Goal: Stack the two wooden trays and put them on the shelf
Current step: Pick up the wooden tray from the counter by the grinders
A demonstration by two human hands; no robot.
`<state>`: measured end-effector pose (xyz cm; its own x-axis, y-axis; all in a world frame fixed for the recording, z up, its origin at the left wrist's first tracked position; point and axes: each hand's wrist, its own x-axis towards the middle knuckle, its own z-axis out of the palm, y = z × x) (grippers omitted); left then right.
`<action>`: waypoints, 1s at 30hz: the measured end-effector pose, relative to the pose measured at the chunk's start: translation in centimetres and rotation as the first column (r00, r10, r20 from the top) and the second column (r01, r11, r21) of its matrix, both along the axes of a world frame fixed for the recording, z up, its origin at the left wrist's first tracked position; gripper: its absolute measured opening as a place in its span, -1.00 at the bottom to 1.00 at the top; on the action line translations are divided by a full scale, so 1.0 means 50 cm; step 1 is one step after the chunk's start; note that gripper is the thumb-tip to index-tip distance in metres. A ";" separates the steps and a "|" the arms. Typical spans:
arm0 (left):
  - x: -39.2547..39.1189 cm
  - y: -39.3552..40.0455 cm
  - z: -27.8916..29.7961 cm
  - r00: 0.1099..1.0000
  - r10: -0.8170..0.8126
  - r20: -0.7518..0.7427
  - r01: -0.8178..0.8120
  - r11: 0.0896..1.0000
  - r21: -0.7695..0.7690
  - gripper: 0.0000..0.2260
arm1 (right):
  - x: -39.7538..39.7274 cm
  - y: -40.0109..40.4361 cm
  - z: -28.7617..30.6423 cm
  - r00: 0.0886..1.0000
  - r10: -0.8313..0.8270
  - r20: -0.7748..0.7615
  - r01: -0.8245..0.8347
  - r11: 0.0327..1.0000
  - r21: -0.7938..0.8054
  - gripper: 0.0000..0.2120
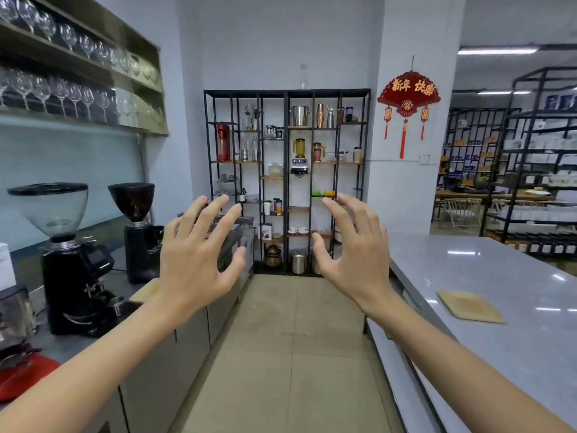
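Observation:
One light wooden tray (470, 305) lies flat on the grey counter at the right. A second wooden tray (144, 291) sits on the left counter, mostly hidden behind my left forearm. The black metal shelf (286, 126) stands at the far end of the aisle. My left hand (196, 257) and my right hand (352, 251) are both raised in front of me over the aisle, fingers spread, holding nothing. Neither hand touches a tray.
Two black coffee grinders (71, 260) stand on the left counter, with wine glasses (62, 92) on wall shelves above. A red object (25, 373) lies at the lower left. The tiled aisle (287, 354) runs between the counters to the shelf, which holds jars, blenders and cups.

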<state>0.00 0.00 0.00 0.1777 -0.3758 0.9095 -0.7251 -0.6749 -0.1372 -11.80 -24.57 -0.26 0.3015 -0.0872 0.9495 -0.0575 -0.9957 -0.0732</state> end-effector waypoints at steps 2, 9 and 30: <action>0.037 -0.027 0.000 0.999 0.012 -0.031 -0.012 1.000 0.003 -0.46 | 0.048 -0.026 -0.004 0.999 0.037 -0.001 -0.037 0.999 0.030 -0.45; 0.186 -0.115 -0.052 0.990 0.130 -0.058 -0.130 0.992 0.006 -0.41 | 0.240 -0.107 -0.055 0.988 0.132 -0.084 -0.128 0.990 0.053 -0.49; 0.641 -0.086 -0.253 0.823 0.501 -0.268 -0.438 0.860 0.262 -0.45 | 0.821 -0.124 -0.257 0.883 0.343 -0.321 -0.319 0.939 0.128 -0.54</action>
<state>32.04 -4.31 -12.67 0.6401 -0.3238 0.6968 -0.3508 -0.9300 -0.1098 29.26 -30.77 -13.10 0.6217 0.0116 0.7831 0.2412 -0.9541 -0.1774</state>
